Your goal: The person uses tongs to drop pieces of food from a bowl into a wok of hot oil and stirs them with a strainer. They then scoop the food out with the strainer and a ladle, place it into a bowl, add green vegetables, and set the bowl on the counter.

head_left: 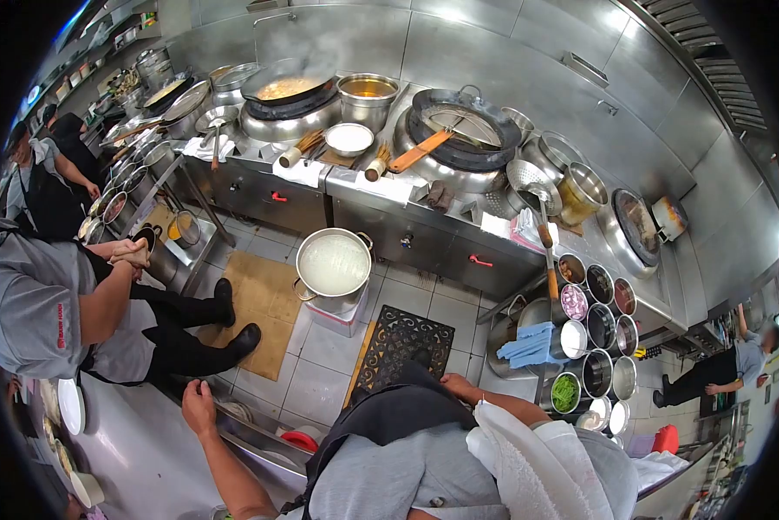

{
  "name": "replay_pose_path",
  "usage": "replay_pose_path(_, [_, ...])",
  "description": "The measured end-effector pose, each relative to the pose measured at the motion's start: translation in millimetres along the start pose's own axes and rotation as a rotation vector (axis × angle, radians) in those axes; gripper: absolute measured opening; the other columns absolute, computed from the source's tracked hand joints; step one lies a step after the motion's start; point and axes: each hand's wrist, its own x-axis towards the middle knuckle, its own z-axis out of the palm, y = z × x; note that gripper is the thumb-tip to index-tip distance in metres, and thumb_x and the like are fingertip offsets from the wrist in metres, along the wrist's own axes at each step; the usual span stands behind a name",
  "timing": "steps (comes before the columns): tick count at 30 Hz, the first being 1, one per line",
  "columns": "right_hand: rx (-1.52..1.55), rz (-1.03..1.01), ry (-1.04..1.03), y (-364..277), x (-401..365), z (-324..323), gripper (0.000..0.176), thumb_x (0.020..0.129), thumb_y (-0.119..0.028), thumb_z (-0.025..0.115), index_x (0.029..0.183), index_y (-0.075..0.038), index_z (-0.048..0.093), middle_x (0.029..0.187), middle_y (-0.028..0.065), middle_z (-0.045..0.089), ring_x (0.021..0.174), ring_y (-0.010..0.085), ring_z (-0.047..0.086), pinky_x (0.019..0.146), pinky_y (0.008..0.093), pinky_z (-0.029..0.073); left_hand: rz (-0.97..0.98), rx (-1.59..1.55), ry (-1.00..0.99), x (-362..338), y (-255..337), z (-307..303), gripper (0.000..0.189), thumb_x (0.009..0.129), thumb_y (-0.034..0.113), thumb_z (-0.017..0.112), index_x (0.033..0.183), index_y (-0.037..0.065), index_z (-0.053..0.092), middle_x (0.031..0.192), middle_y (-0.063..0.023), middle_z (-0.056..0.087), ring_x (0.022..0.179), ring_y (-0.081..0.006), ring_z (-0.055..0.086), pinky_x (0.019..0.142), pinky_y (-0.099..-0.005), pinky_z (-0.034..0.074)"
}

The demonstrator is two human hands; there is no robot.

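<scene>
Left hand (pixel 198 407), fingers loosely curled, near smooth metal worktop (pixel 151 455); right hand (pixel 460 387) beside black cloth apron (pixel 385 420), its fingers' state unclear.

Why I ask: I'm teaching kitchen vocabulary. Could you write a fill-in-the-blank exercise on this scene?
The folded cloths beside the metal containers are ____.
The patterned floor mat is ____.
The large pot in front of the stove has ____ side handles.
In the picture, the steaming wok is to the ____ of the pot of orange liquid.
Missing words: blue; black; two; left.
</scene>
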Motion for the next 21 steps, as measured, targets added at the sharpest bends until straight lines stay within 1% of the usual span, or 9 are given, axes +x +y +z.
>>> replay_pose_path(3, [-0.025, -0.031, 0.004, 1, 1, 0, 0.046, 0.074, -0.052, 0.065, 0.097, -0.012, 0.071, 0.099, 0.0121, 0.070, 0.093, 0.0311, 0.066, 0.081, 0.0395, 0.051, 0.017, -0.004, 0.000, 1, -2, 0, 0.029, 0.089, 0.026, 0.059, 0.105, 0.002, 0.066, 0.103, -0.0161, 0.067, 0.096, -0.0345, 0.063, 0.083, -0.0408, 0.049])
replay_pose_path(6, [-0.002, -0.014, 0.026, 6, 5, 5, 0.046, 0.074, -0.052, 0.065, 0.097, -0.013, 0.071, 0.100, 0.0127, 0.070, 0.095, 0.0318, 0.066, 0.082, 0.0402, 0.050, 0.028, 0.007, 0.016, 1, -4, 2, 0.029, 0.089, 0.026, 0.059, 0.105, 0.003, 0.066, 0.102, -0.0162, 0.067, 0.096, -0.0345, 0.063, 0.083, -0.0410, 0.049])
replay_pose_path(12, [0.009, 0.014, 0.007, 9, 11, 9, 0.046, 0.075, -0.051, 0.065, 0.100, -0.013, 0.071, 0.102, 0.0126, 0.069, 0.097, 0.0312, 0.066, 0.083, 0.0404, 0.050, 0.010, -0.001, 0.010, 0, 2, -1, 0.029, 0.089, 0.025, 0.059, 0.105, 0.003, 0.066, 0.102, -0.0163, 0.067, 0.095, -0.0346, 0.063, 0.083, -0.0408, 0.049])
replay_pose_path(18, [-0.037, -0.033, -0.018, 11, 13, 8, 0.048, 0.075, -0.050, 0.065, 0.105, -0.013, 0.070, 0.107, 0.0129, 0.068, 0.101, 0.0314, 0.064, 0.086, 0.0404, 0.049, 0.004, 0.012, 0.005, 2, 0, 1, 0.029, 0.089, 0.025, 0.059, 0.105, 0.002, 0.065, 0.101, -0.0160, 0.067, 0.094, -0.0342, 0.063, 0.082, -0.0409, 0.049])
replay_pose_path(21, [-0.028, -0.022, 0.000, 12, 12, 8, 0.048, 0.076, -0.050, 0.063, 0.106, -0.012, 0.069, 0.108, 0.0140, 0.067, 0.103, 0.0320, 0.063, 0.088, 0.0407, 0.049, 0.016, -0.004, 0.016, 1, -1, 1, 0.029, 0.089, 0.026, 0.059, 0.105, 0.002, 0.065, 0.100, -0.0158, 0.067, 0.093, -0.0341, 0.063, 0.082, -0.0409, 0.049])
